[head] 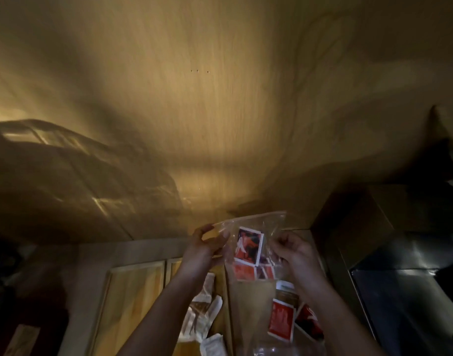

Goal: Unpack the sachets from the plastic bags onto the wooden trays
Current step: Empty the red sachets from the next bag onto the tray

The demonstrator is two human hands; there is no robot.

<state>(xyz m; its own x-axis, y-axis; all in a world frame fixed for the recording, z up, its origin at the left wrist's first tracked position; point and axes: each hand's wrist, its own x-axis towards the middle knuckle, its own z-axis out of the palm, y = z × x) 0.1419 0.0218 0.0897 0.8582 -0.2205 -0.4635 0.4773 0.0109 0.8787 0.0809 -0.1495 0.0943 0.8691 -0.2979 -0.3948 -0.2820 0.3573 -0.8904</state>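
I hold a clear plastic bag (pixel 253 223) up in front of me, above the trays. My left hand (pixel 204 242) pinches its top left edge and my right hand (pixel 289 249) grips its right side. Inside the bag lie several red and white sachets (pixel 248 246). Below, a wooden tray (pixel 133 299) lies at the left, and a second tray (pixel 253 299) at the right carries red sachets (pixel 281 321). White sachets (pixel 207 312) lie on the tray between my forearms.
A wooden wall panel (pixel 220 111) fills the upper view in dim light. A dark box or cabinet (pixel 374 227) stands at the right, with a shiny dark surface (pixel 405 291) below it. More clear plastic (pixel 269 348) lies at the bottom edge.
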